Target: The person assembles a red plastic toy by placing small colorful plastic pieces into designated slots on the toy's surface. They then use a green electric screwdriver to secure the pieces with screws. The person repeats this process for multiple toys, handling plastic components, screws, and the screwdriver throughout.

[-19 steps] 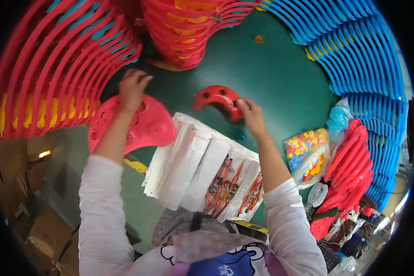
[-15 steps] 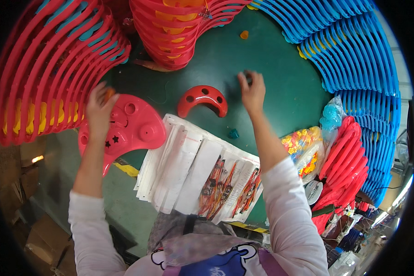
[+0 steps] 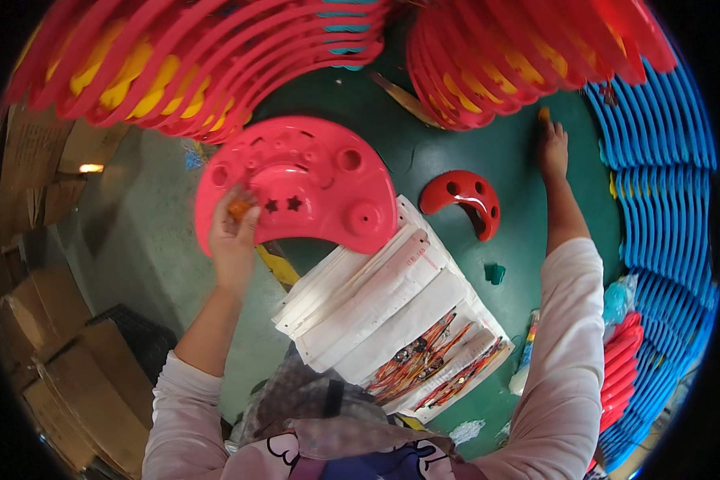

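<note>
A pink crescent-shaped plastic panel with round holes and star cut-outs lies to the left, over the table edge. My left hand is at its near left part, fingers closed round a small orange plastic piece. Far to the right, my right hand is stretched out, its fingertips closed at a small yellow-orange plastic piece on the green table. Between the hands lies a red curved plastic part with three dark holes. Nearer me sits a small dark green piece.
White sheets with bundles of coloured wires lie at the near table edge. Stacked red panels and more red panels line the far side. Blue panels stack at right; cardboard boxes stand at left.
My view has turned left. My right hand has reached forward to the yellow-orange piece that lay apart from it. My left hand keeps its orange piece, now over the pink panel's star cut-out side.
</note>
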A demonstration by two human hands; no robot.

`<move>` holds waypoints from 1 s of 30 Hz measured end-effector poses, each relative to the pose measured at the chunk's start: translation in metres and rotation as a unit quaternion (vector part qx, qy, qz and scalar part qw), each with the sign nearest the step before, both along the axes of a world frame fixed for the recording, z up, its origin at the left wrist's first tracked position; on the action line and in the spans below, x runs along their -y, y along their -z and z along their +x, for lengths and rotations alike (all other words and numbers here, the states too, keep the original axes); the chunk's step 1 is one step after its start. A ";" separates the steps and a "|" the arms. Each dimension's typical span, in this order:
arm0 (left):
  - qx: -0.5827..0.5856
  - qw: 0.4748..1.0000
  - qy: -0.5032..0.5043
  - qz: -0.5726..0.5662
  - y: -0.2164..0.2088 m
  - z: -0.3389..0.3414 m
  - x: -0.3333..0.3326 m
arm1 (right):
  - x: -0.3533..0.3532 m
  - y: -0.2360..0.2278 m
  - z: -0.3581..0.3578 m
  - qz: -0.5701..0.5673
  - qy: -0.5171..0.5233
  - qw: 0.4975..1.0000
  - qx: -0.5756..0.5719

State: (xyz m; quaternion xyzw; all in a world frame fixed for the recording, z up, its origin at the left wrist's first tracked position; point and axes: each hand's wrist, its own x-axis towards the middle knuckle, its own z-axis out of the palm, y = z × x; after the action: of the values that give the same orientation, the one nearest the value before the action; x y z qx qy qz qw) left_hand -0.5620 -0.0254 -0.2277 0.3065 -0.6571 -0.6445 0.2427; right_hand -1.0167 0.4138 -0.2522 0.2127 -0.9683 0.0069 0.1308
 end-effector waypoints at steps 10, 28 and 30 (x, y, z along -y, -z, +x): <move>0.053 0.940 0.098 -0.321 -0.053 -0.040 0.050 | 0.000 0.012 -0.059 -0.079 -0.080 0.994 -0.006; 0.097 0.894 0.190 -0.394 -0.022 -0.114 0.038 | 0.084 0.018 -0.060 -0.314 0.211 0.921 0.099; 0.116 0.897 0.209 -0.371 -0.034 -0.110 0.034 | 0.096 0.019 -0.048 -0.306 0.225 0.925 0.032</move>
State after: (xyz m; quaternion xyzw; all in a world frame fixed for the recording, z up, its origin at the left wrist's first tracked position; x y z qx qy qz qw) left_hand -0.6716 -0.0593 -0.1936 0.1221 -0.9208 -0.3502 0.1202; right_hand -1.0644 0.3180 -0.2711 -0.0610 -0.9453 0.2797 0.1566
